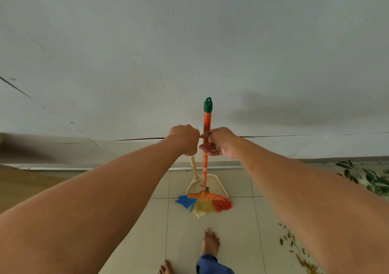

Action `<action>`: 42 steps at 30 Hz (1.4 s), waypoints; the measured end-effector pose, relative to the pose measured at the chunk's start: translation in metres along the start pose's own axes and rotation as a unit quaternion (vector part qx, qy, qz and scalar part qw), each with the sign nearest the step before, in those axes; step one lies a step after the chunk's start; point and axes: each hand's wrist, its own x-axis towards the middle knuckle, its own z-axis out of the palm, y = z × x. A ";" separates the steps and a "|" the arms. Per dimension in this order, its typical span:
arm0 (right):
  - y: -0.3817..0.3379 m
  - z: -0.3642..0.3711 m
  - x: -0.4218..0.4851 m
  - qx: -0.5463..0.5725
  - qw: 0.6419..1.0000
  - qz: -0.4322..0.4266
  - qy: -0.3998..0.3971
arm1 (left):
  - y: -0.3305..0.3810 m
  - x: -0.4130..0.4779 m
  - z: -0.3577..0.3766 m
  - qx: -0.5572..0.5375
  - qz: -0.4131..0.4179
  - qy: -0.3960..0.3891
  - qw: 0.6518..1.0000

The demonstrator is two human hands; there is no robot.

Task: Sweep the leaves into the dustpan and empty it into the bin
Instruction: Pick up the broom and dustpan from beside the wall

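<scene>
L hand [185, 140] grasps dustpan [207, 186] handle, R hand [219, 143] grips broom [205, 200]. Leaves [299, 250] near right unswept; bin unseen. Task barely begun.

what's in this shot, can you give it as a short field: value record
left hand: grips the cream dustpan handle
right hand: fingers curled round the orange broom handle
broom: upright, blue, yellow and red bristles on the floor
dustpan: cream, on the tiles right behind the broom head
leaves: scattered on the floor to the right, not in the pan
leafy branch: at the right edge
bin: not in view
</scene>
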 end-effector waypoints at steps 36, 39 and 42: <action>0.201 0.114 -0.257 0.132 0.986 0.079 0.065 | -0.075 -0.230 0.181 -0.373 -0.185 -0.237 0.878; 0.241 0.116 -0.288 0.157 0.980 0.100 0.074 | -0.060 -0.245 0.191 -0.431 -0.190 -0.250 0.846; 0.277 0.117 -0.312 0.170 0.976 0.107 0.079 | -0.038 -0.258 0.201 -0.443 -0.176 -0.262 0.839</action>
